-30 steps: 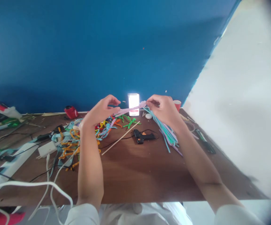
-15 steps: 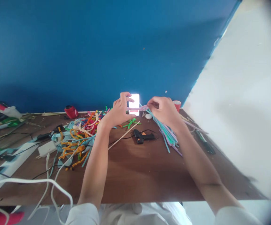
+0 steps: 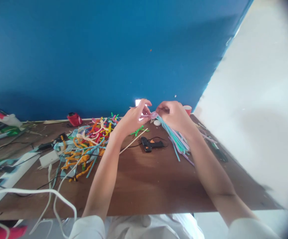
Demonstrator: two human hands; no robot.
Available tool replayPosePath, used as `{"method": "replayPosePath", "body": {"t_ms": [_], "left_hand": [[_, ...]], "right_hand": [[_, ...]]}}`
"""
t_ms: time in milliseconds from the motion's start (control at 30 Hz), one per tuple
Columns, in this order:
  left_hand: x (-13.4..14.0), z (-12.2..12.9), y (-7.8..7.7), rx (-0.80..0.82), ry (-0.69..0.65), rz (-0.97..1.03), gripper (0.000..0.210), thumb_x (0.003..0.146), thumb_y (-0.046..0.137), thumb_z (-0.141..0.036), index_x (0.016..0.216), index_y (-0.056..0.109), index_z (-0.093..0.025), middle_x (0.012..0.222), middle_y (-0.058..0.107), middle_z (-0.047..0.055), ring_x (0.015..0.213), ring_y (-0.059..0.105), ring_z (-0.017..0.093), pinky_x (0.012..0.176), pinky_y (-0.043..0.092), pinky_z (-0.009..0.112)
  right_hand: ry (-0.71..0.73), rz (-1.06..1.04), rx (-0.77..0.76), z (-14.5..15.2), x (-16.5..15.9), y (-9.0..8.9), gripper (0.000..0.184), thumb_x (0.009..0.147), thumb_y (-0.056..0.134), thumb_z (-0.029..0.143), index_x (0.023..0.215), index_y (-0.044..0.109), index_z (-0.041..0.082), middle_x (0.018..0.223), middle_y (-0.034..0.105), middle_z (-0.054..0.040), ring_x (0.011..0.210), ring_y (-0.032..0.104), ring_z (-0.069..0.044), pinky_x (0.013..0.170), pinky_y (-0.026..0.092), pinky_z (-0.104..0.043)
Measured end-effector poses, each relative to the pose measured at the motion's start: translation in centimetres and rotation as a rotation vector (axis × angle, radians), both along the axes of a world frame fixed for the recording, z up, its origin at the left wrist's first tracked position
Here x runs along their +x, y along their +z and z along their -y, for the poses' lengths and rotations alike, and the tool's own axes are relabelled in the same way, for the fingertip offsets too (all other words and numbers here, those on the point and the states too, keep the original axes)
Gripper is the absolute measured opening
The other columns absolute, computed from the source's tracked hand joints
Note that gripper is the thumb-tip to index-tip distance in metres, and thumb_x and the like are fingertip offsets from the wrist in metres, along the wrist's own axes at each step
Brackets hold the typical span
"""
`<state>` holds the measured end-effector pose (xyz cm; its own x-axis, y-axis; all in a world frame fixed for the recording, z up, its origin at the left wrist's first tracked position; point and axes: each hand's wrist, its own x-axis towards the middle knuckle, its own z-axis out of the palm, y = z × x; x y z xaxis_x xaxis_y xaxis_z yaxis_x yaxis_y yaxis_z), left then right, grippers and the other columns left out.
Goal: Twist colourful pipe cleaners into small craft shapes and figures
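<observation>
A lilac pipe cleaner (image 3: 154, 115), bent into a loop, is stretched between my two hands above the far part of the table. My left hand (image 3: 139, 114) pinches its left end. On the other side, the fingers of my right hand (image 3: 172, 113) are closed on the loop's right end. Behind my left hand a lit phone (image 3: 138, 102) stands partly covered. Below my right hand lies a bundle of blue, mint and lilac pipe cleaners (image 3: 177, 141). A white round object (image 3: 157, 122) sits beneath the loop.
A black glue gun (image 3: 150, 144) and a thin wooden stick (image 3: 134, 141) lie mid-table. Tangled coloured pipe cleaners (image 3: 89, 142) cover the left side, near a white adapter (image 3: 49, 159) and loose cables. A red cup (image 3: 188, 109) stands by the blue wall.
My left hand has moved right, closer to my right hand, and its spread fingers have drawn in. It covers more of the phone. My right hand has hardly shifted.
</observation>
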<state>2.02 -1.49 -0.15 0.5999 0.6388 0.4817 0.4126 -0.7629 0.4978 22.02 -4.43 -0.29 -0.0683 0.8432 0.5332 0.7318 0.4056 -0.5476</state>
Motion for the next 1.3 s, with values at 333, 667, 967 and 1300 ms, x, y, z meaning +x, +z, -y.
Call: {"method": "replayPosePath", "body": {"t_ms": [333,667,967,1300], "left_hand": [[0.6,-0.3,-0.5,-0.022,0.058,0.209,0.033,0.091,0.064,-0.03,0.117,0.047,-0.023,0.087,0.065,-0.001,0.078,0.063,0.012,0.072,0.05,0.023],[1.7,-0.7,-1.2,-0.3,0.169,0.574,0.043,0.086,0.066,-0.023,0.114,0.034,-0.025,0.076,0.064,-0.005,0.068,0.068,0.012,0.066,0.052,0.026],[1.7,-0.7,-1.1,-0.397,0.082,0.551,0.04,0.086,0.067,-0.022,0.113,0.038,-0.023,0.076,0.064,-0.004,0.068,0.068,0.011,0.064,0.053,0.024],[0.0,0.2,0.4,-0.419,0.053,0.629,0.025,0.103,0.042,-0.039,0.118,0.05,-0.02,0.113,0.07,0.01,0.107,0.068,0.017,0.096,0.054,0.035]], "right_hand": [[0.024,-0.026,0.064,0.5,-0.4,0.4,0.016,0.089,0.056,0.028,0.084,0.069,0.019,0.074,0.071,-0.0035,0.065,0.057,-0.017,0.063,0.037,-0.031],[0.07,-0.05,0.077,1.8,-1.6,1.0,0.022,0.096,0.051,0.033,0.098,0.069,0.021,0.069,0.066,-0.0013,0.06,0.052,-0.014,0.061,0.033,-0.03],[-0.03,0.001,0.161,1.5,-1.4,1.0,0.02,0.096,0.049,0.03,0.092,0.067,0.021,0.068,0.065,-0.0014,0.06,0.052,-0.015,0.062,0.031,-0.03],[-0.07,-0.03,0.157,0.6,-0.2,0.9,0.019,0.092,0.053,0.03,0.086,0.069,0.021,0.066,0.068,-0.0027,0.063,0.058,-0.019,0.064,0.037,-0.031]]}}
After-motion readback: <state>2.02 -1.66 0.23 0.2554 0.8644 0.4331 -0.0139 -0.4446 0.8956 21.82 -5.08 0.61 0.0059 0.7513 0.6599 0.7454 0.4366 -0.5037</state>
